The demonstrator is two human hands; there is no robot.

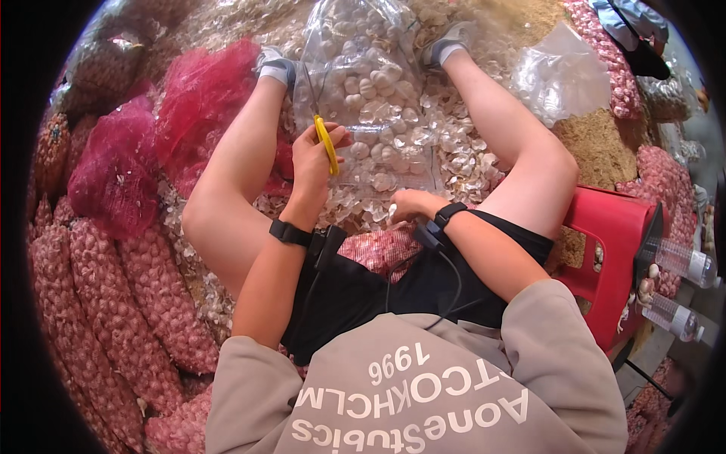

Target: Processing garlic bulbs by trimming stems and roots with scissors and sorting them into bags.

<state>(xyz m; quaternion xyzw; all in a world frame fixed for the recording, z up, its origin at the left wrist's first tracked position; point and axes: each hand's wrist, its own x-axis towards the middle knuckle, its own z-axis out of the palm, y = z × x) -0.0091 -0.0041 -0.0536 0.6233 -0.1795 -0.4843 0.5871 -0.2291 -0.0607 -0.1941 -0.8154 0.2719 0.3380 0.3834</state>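
Note:
My left hand (311, 156) grips a pair of scissors by its yellow handles (326, 144). The blades point away from me, over the left side of a clear plastic bag (363, 133). Inside that bag lie many whole garlic bulbs (385, 76) and papery skins. My right hand (417, 205) is low at the near right end of the bag, its fingers curled. A small white piece (392, 211) shows at its fingertips; whether it is held is unclear. Below, between my thighs, is a pink mesh sack of garlic (380, 249).
Garlic skins (465, 150) cover the ground around my legs. Crumpled red netting (204, 108) lies left, near full mesh sacks (108, 318). A red plastic stool (607, 255) with water bottles (675, 318) stands right. Beyond is a clear plastic sheet (561, 74); another person (635, 28) is at far right.

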